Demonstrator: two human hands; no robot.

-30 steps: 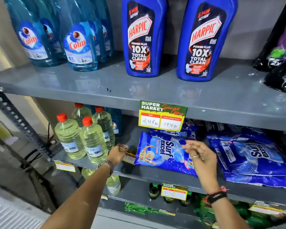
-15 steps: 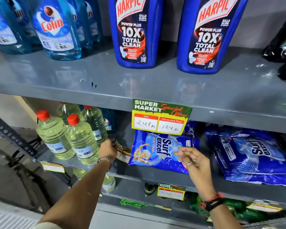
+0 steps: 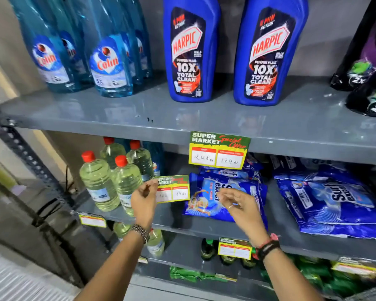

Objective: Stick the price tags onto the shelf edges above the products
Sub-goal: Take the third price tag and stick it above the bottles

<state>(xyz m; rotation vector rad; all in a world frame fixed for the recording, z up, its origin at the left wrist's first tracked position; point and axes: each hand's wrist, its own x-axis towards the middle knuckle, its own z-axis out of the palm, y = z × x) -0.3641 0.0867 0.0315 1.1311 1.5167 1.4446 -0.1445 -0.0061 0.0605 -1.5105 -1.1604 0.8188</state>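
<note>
My left hand (image 3: 144,198) pinches a yellow and green price tag (image 3: 174,189) by its left edge, holding it upright in front of the middle shelf, between the pale yellow bottles (image 3: 109,181) and the blue Surf Excel packs (image 3: 224,192). My right hand (image 3: 240,206) hovers just right of the tag, fingers loosely curled with thumb and forefinger close together; I cannot see anything in them. Another price tag (image 3: 218,149) sticks on the edge of the upper grey shelf (image 3: 117,124), above the Surf Excel packs.
Colin bottles (image 3: 109,61) and two Harpic bottles (image 3: 189,51) stand on the upper shelf, with dark pouches (image 3: 365,61) at the right. More Surf Excel packs (image 3: 330,200) lie to the right. Lower shelf edges carry tags (image 3: 92,220) (image 3: 234,248). A metal upright (image 3: 30,159) runs along the left.
My left hand has lifted the price tag off the middle shelf and turned it upright. My right hand has risen slightly toward it. The view has tilted up.
</note>
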